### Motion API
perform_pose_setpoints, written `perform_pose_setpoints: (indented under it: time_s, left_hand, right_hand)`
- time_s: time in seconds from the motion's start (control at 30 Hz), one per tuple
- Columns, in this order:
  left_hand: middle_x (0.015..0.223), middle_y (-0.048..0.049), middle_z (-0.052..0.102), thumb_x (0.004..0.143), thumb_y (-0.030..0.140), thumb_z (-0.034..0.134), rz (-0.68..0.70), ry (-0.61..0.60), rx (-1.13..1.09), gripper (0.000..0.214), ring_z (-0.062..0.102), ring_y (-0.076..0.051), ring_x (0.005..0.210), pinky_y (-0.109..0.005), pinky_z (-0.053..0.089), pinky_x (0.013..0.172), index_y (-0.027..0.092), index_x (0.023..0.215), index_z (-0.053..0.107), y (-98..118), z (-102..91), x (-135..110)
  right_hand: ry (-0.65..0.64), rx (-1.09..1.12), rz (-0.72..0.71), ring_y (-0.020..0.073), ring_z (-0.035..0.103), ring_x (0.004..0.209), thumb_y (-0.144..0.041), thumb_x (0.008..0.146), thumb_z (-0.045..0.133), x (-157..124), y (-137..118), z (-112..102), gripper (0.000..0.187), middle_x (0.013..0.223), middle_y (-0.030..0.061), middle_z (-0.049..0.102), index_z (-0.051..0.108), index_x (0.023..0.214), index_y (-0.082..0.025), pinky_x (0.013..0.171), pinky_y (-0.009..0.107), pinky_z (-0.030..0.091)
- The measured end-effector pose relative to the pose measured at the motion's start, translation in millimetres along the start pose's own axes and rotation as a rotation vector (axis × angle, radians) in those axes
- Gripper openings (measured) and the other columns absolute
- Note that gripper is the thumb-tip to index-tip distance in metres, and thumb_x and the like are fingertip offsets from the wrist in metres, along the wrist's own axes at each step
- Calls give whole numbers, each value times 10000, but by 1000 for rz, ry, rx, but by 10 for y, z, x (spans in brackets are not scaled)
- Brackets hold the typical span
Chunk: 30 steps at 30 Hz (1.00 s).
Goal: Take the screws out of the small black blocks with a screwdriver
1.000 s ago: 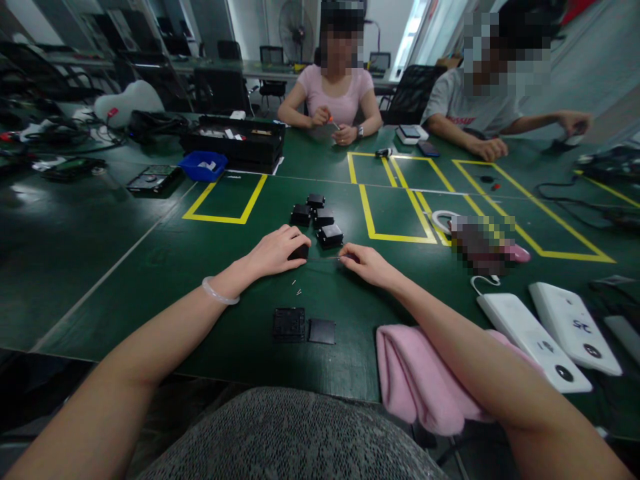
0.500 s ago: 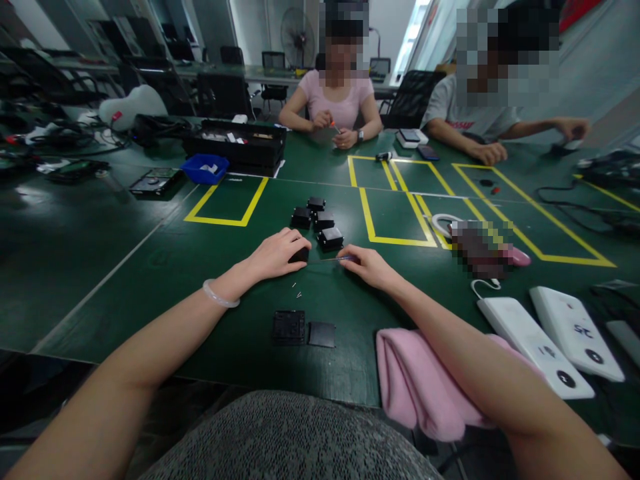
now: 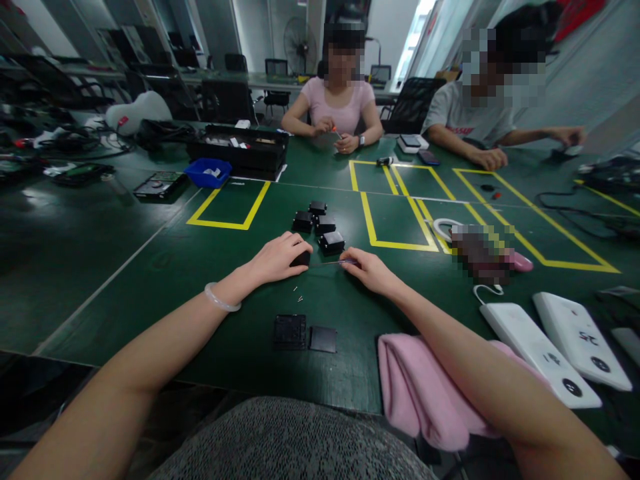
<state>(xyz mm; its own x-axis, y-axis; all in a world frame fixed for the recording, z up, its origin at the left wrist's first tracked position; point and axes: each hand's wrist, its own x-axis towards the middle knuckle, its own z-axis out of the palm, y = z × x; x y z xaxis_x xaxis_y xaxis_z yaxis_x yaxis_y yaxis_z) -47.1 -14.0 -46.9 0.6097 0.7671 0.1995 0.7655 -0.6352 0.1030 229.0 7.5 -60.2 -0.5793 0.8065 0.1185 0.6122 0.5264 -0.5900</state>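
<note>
I face a dark green bench (image 3: 150, 280) with a soft sheen. Beyond it I see black chairs (image 3: 229, 101), a long table (image 3: 256, 77), a round fan (image 3: 300, 48), a bright window (image 3: 414, 41) and, rightward, a grey wall (image 3: 605, 73).

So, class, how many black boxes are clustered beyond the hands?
4: back box, left box, middle box, front box. The left hand partly covers another box, outside the cluster.

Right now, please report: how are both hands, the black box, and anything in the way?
Left hand gripping black box. Right hand holding thin tool, pointed toward box; contact unclear. Small screws lie apart from both hands, not between.
</note>
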Motion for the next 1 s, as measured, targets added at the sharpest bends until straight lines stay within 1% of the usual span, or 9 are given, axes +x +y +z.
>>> perform_pose_setpoints:
  time_s: [0.13,0.27,0.43,0.63,0.83,1.0]
  left_hand:
    - [1192,-107,626,936,314,641,5,-3,7,309,567,-267,1092,-373,512,868,191,1217,602,3,-9,1]
    - [1191,-114,625,936,319,645,7,-11,8,321,567,-267,1086,-376,513,868,180,1221,600,5,-20,3]
    - [1185,-108,624,935,314,647,10,-1,4,309,566,-264,1087,-368,511,869,187,1213,601,5,-14,1]
    - [1192,-109,623,929,317,649,5,-9,1,313,566,-270,1088,-378,508,878,188,1211,604,5,-14,-1]
    - [1189,-102,623,930,316,649,11,-2,0,311,563,-265,1088,-371,508,873,190,1210,598,-2,-12,-4]
    - [1189,-106,624,931,317,647,10,-5,0,309,566,-267,1087,-381,514,881,190,1208,598,0,-15,-3]
  right_hand:
    - [-34,-7,34,184,569,742,-273,913,522,-11,-7,-8,121,843,45,645,597,955,-189,712,286,411]
    - [-24,-30,55,190,585,751,-299,923,536,-8,-17,-4,136,840,54,660,612,931,-187,702,288,417]
    - [2,-18,6,195,602,805,-274,946,497,7,6,8,157,888,68,681,626,910,-193,745,294,442]
    - [20,14,-35,179,561,758,-260,910,532,1,22,13,115,870,52,657,619,939,-191,722,281,423]
    - [-12,63,0,164,529,686,-327,918,546,-17,42,-4,189,759,14,615,653,975,-181,682,272,396]
    - [-22,162,-3,167,549,712,-359,906,573,-5,72,-18,242,825,35,674,704,990,-173,701,280,416]
